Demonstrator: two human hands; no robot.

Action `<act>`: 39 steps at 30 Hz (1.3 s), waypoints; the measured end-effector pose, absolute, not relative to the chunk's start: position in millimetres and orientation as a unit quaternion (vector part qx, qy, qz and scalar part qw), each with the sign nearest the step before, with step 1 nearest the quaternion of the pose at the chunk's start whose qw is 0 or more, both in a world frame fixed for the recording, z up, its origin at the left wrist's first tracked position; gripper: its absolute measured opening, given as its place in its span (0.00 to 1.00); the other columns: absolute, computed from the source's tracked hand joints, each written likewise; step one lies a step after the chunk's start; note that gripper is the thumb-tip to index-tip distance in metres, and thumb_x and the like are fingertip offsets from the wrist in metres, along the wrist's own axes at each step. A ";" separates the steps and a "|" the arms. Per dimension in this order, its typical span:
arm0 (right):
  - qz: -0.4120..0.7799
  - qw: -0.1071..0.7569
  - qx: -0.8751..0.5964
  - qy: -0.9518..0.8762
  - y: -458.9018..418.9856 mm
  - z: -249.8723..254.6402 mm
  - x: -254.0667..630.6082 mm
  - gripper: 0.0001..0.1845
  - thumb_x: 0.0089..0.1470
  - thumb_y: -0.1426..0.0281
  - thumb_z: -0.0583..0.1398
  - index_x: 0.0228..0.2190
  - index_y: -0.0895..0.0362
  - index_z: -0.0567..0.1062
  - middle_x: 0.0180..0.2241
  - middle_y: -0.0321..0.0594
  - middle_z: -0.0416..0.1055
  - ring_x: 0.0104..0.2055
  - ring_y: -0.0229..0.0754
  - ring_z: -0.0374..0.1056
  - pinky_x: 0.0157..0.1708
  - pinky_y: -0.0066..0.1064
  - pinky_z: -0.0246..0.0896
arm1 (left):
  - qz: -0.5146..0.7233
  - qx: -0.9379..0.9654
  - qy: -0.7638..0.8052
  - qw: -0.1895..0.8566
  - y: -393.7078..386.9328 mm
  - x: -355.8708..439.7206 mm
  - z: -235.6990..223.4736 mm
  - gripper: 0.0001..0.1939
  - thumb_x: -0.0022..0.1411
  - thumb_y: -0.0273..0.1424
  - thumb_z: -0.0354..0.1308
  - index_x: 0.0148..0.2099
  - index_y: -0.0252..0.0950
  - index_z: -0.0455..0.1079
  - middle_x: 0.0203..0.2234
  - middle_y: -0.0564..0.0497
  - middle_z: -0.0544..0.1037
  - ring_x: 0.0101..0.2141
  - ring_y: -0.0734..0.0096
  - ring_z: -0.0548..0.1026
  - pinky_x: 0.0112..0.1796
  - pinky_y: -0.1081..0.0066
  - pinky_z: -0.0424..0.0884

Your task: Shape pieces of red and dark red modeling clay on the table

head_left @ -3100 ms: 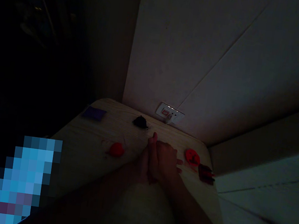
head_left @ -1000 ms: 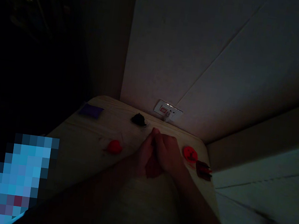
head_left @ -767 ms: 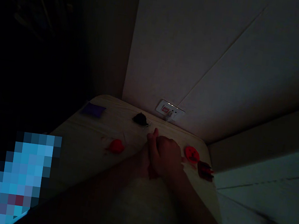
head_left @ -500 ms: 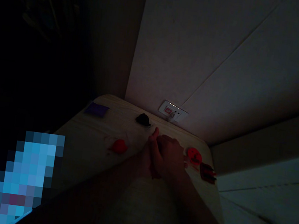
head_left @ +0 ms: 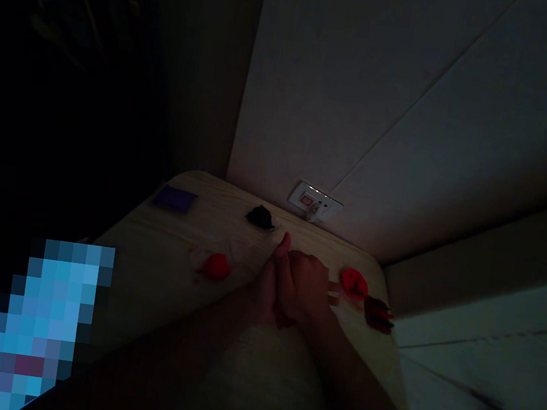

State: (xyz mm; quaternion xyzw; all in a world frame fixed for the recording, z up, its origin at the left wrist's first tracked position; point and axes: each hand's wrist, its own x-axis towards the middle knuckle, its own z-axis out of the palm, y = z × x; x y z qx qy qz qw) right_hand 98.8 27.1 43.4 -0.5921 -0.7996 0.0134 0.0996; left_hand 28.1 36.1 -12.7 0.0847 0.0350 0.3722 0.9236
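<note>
My left hand point(head_left: 267, 291) reaches over the table with its thumb up; its fingertips stick out straight beyond the right hand. My right hand point(head_left: 307, 283) lies across the left palm, its fingers curled and pressed down. Whatever is between the two palms, if anything, is hidden. Left of the hands lies a bright red soft lump point(head_left: 216, 267) on a crumpled clear wrapper. A black lump point(head_left: 260, 217) sits just beyond the hands. To the right are a red disc point(head_left: 354, 283) with dark marks and a dark red piece with prongs point(head_left: 379, 314).
A purple packet point(head_left: 175, 199) rests at the far left of the wooden table point(head_left: 142, 282). Against the back wall is a socket plate point(head_left: 315, 202) with a plug in it. A bright blurred-out screen point(head_left: 45, 309) stands at the lower left. The room is dim.
The right hand has shifted slightly on the left palm, and more of the left fingertips shows. The view has moved a little; the things on the table stay where they were.
</note>
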 end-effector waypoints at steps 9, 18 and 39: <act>0.022 0.080 -0.607 -0.790 27.5 44.8 98.4 0.38 0.73 0.55 0.41 0.27 0.57 0.81 0.27 0.48 0.80 0.28 0.46 0.73 0.28 0.35 0.47 | 0.317 0.082 0.026 0.944 38.0 23.7 -12.1 0.39 0.63 0.63 0.47 0.48 0.32 0.76 0.37 0.38 0.83 0.46 0.46 0.82 0.48 0.51 0.75; 0.034 0.074 -0.608 -0.790 27.2 45.5 98.2 0.40 0.73 0.52 0.40 0.27 0.58 0.82 0.27 0.49 0.81 0.28 0.47 0.75 0.28 0.35 0.48 | 0.316 0.070 0.038 0.945 36.9 22.9 -13.1 0.41 0.65 0.64 0.42 0.51 0.33 0.76 0.39 0.39 0.84 0.46 0.49 0.82 0.51 0.51 0.73; 0.173 0.246 -0.565 -0.768 42.6 52.6 115.4 0.42 0.71 0.48 0.36 0.28 0.58 0.77 0.29 0.46 0.77 0.32 0.44 0.72 0.32 0.32 0.54 | 0.336 0.055 0.099 0.935 42.3 9.6 5.9 0.37 0.66 0.59 0.45 0.49 0.28 0.75 0.41 0.34 0.83 0.49 0.46 0.80 0.53 0.53 0.72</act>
